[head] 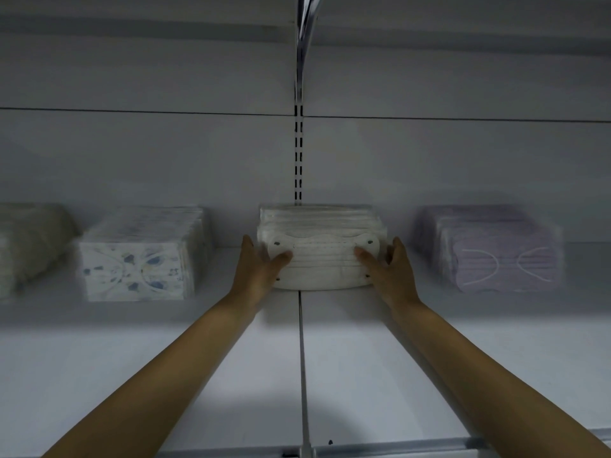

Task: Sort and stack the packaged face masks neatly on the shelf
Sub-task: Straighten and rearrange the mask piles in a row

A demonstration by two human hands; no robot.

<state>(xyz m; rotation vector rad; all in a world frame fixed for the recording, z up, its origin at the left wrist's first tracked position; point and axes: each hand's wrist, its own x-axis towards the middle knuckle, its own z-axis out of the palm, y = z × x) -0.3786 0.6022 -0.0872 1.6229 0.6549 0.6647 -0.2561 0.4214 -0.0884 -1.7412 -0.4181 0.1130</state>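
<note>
The white stack of packaged masks point(322, 226) sits on the shelf point(363, 358) at the middle of the view, far back against the rear panel point(165, 153), right where the seam point(301, 358) between the two shelf boards runs towards it. The packs stand on edge one behind the other, and the nearest one faces me with its ear loops and pleats showing through the wrapper.

My left hand point(259, 267) is pressed to the left end of that stack, fingers straight along its side and the thumb laid flat across the front pack. My right hand point(388, 266) mirrors it at the right end, fingers reaching up the side, thumb lying on the front face. Both hands are spread flat against the stack and neither is curled round it, so the stack is sandwiched between my palms.

Well apart to the left stands a stack with a blue and grey pattern point(139, 256), and beyond it, at the left edge, a blurred pale beige stack point(29, 239). Well apart to the right stands a lilac stack point(496, 249), its white ear loops visible on the front.

Straight behind the white stack a slotted upright point(298, 153) climbs the rear panel to a shiny metal bracket point(305, 24) at the top
</note>
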